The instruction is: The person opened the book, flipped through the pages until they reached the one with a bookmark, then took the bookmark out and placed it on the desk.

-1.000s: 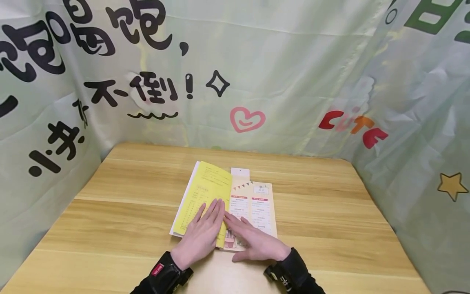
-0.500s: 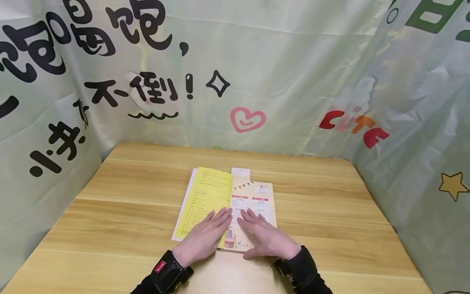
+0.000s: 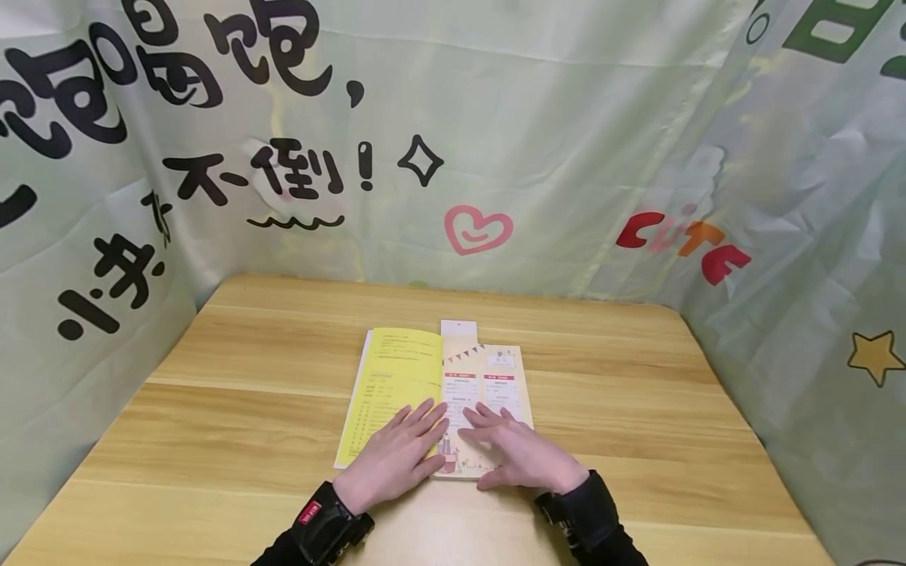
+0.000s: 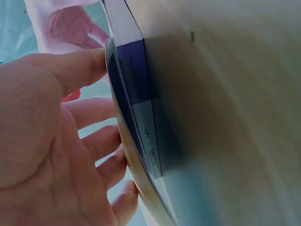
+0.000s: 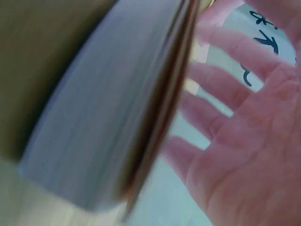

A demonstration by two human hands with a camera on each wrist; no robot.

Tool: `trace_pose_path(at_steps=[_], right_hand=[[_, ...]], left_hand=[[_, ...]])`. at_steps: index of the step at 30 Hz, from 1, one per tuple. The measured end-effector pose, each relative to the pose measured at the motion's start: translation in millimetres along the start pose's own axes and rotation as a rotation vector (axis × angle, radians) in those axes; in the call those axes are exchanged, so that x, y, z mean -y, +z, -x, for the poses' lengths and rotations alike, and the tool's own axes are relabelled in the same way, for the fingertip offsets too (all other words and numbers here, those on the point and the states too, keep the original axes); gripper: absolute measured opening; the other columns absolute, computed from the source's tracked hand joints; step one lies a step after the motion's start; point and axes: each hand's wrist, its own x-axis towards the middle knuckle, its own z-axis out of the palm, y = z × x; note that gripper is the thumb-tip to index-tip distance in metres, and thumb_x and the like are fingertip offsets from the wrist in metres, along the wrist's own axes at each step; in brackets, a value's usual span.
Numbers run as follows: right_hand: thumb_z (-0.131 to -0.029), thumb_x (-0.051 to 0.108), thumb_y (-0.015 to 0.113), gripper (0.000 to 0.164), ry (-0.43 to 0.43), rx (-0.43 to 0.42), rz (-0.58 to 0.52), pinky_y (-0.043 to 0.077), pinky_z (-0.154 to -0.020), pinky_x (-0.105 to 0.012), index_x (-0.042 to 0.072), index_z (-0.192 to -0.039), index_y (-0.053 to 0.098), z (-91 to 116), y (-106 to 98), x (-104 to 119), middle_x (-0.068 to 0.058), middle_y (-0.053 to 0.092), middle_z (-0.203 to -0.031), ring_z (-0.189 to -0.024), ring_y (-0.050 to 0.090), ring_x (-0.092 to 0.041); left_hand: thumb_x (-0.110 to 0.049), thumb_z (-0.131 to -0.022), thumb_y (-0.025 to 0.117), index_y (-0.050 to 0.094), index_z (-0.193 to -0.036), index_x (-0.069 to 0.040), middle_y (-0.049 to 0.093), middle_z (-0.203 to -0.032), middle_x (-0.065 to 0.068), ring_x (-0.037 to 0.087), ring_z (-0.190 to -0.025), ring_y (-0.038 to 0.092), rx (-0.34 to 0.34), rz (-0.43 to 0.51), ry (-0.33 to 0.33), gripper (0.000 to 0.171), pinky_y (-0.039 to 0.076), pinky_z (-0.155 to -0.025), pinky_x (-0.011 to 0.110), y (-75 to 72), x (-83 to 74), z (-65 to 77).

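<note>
An opened book [image 3: 440, 377] lay flat near the middle of a wooden table [image 3: 623, 377], with a person's hands on its lower half. The left hand [image 3: 396, 452] rested across the yellow page [image 3: 399, 362], its fingers extended and slightly apart, the tips by the fold; it gripped nothing. The right hand [image 3: 520, 448] was spread over the cream printed page [image 3: 504, 397], its fingers loosely bent and separated, with hold of nothing; how firmly it pressed could not be told. A pale tab [image 3: 458, 330] stuck out past the book's top edge. In the left wrist view, the book's spine [image 4: 136, 80] showed dark and blue-grey bands; in the right wrist view, the thick page block [image 5: 94, 122] was blurred. Behind stood a pale green cloth [image 3: 566, 126] with black lettering [image 3: 297, 169] and a pink heart [image 3: 478, 252].
</note>
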Motion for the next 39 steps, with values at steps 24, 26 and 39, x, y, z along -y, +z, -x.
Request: trace_pose_path(at_steps=[24, 26, 39], right_hand=[[-0.080, 0.031, 0.074, 0.051, -0.028, 0.052, -0.080, 0.024, -0.112, -0.057, 0.005, -0.123, 0.066, 10, -14, -8, -0.013, 0.044, -0.145, -0.136, 0.032, -0.030], [-0.081, 0.027, 0.073, 0.048, -0.032, 0.059, -0.081, 0.024, -0.112, -0.057, 0.006, -0.123, 0.066, 12, -16, -9, -0.012, 0.046, -0.144, -0.136, 0.033, -0.029], [-0.076, 0.003, 0.065, 0.040, 0.045, 0.031, -0.193, 0.019, -0.109, -0.067, 0.009, -0.115, 0.071, 22, -27, -14, -0.008, 0.061, -0.130, -0.133, 0.035, -0.039]], left_hand=[[-0.036, -0.099, 0.048, 0.049, -0.141, -0.005, 0.033, -0.153, 0.013, 0.030, -0.140, 0.023, 0.031, -0.019, 0.002, 0.052, 0.025, -0.113, 0.053, -1.0, -0.3, 0.1], [-0.036, -0.099, 0.048, 0.049, -0.141, -0.005, 0.033, -0.153, 0.013, 0.030, -0.140, 0.023, 0.031, -0.019, 0.002, 0.052, 0.025, -0.113, 0.053, -0.6, -0.2, -0.1], [-0.036, -0.099, 0.047, 0.048, -0.141, -0.005, 0.032, -0.153, 0.013, 0.030, -0.140, 0.023, 0.032, -0.016, 0.003, 0.052, 0.025, -0.114, 0.053, 0.9, -0.1, 0.2]])
